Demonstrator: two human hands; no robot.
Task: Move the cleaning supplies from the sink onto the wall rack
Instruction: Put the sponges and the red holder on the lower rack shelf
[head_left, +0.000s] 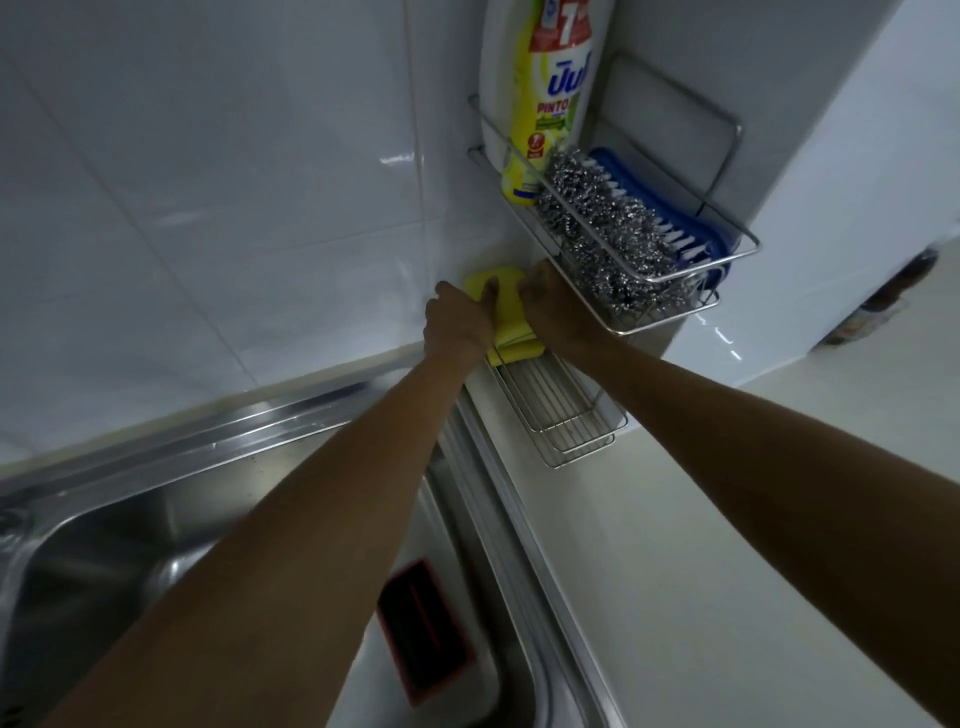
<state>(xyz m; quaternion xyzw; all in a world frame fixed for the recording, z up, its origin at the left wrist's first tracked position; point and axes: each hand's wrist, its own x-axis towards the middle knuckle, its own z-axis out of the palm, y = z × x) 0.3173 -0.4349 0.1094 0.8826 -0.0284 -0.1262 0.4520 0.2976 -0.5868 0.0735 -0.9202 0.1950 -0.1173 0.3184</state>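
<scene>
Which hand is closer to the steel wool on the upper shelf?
Right. The right hand sits just below and left of the steel wool, near the shelf edge. The left hand is farther left, beyond the yellow sponge that both hands hold.

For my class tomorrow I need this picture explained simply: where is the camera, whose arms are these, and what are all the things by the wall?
There is one picture, taken by a camera worn on a person's head, looking forward and down along their own bare arms. No machine is involved. The left hand and right hand both grip a yellow sponge, setting it at the wall end of the lower wire shelf. The upper wire shelf holds a yellow dish soap bottle, a steel wool scourer and a blue scrubbing brush. Below left is the steel sink; a dark, red-edged item lies on its edge, too blurred to identify.
</scene>
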